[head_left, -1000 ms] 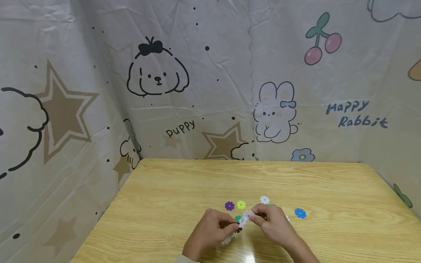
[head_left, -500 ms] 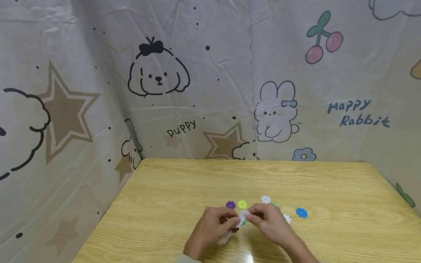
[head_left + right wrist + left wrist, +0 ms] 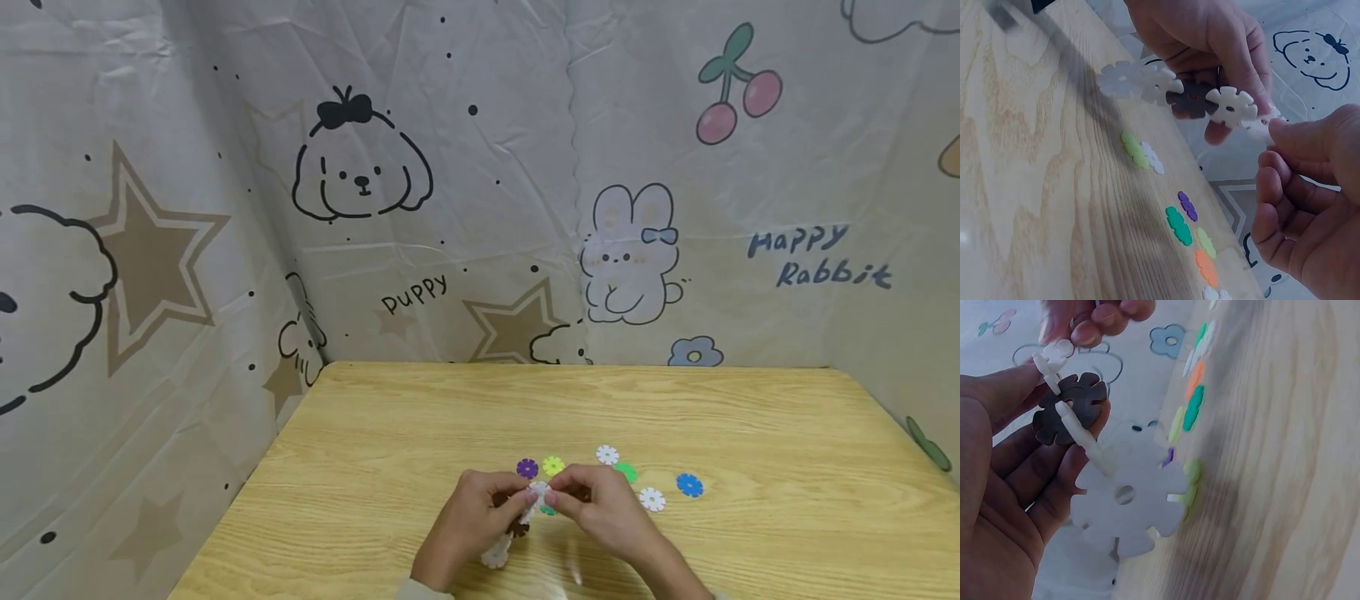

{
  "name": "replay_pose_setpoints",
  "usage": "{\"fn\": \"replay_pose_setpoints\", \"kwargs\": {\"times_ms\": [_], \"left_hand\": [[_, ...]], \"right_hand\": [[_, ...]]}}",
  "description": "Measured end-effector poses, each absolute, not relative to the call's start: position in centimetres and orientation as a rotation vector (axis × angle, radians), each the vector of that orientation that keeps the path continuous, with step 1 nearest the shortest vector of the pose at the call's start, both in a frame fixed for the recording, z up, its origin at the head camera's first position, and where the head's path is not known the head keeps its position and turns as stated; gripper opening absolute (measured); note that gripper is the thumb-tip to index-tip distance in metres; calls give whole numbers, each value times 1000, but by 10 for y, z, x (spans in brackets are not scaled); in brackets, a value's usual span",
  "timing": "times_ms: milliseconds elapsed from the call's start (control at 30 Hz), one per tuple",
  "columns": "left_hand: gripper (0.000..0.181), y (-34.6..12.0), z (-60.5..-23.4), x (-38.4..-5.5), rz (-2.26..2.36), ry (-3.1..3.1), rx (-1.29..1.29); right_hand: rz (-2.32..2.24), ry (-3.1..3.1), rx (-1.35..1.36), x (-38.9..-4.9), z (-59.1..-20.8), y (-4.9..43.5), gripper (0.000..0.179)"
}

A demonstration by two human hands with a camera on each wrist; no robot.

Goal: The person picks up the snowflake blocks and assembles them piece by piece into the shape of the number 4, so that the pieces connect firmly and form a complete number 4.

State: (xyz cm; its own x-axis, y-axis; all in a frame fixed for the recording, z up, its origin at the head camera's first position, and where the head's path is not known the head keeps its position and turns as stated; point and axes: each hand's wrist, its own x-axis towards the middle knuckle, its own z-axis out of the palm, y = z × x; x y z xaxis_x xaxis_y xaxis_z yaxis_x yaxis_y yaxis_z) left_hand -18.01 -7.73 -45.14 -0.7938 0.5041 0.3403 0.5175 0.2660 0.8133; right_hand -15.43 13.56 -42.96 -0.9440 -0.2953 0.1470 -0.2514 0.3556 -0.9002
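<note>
My left hand (image 3: 474,518) grips a chain of interlocked, notched flower-shaped discs near its upper end. A dark brown disc (image 3: 1192,101) sits amid several white ones, and a large white disc (image 3: 1141,515) hangs at the chain's lower end, close to the left wrist camera. Thumb against fingers, my right hand (image 3: 613,510) pinches a white disc (image 3: 538,490) at the upper end, right beside the left fingertips. Fingers partly cover that disc, so how it joins its neighbour cannot be made out. Both hands are held above the wooden table (image 3: 360,467).
Loose discs lie beyond and right of the hands: purple (image 3: 527,469), yellow (image 3: 553,465), white (image 3: 607,454), green (image 3: 626,472), another white (image 3: 652,500) and blue (image 3: 690,485). An orange disc (image 3: 1205,269) shows in the right wrist view. A printed curtain (image 3: 465,192) stands behind the table.
Both hands have shifted slightly left with the chain, and the fingertips have come closer together. The chain's lower end has swung left and down. The loose green and white discs are less covered.
</note>
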Motion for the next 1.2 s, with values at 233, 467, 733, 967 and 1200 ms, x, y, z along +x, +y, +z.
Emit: {"fn": "replay_pose_setpoints", "kwargs": {"times_ms": [233, 467, 733, 967, 1200], "left_hand": [[21, -95, -448, -182, -1608, -2487, -888], [21, -105, -446, -183, -1559, -2495, -805], [19, -114, -448, -181, -1578, -2505, -712], [19, -119, -451, -181, -1552, -2490, -664], [20, -123, -453, -180, -1544, -2486, -639]], "right_hand": [[-1665, 2594, -535, -158, -437, 130, 14], [-1557, 2650, -632, -160, -446, 120, 20], [-1432, 2726, -740, -160, -455, 101, 18], [-1204, 2885, -714, -160, -461, 84, 16], [-1025, 2990, -550, -157, -466, 70, 40]]}}
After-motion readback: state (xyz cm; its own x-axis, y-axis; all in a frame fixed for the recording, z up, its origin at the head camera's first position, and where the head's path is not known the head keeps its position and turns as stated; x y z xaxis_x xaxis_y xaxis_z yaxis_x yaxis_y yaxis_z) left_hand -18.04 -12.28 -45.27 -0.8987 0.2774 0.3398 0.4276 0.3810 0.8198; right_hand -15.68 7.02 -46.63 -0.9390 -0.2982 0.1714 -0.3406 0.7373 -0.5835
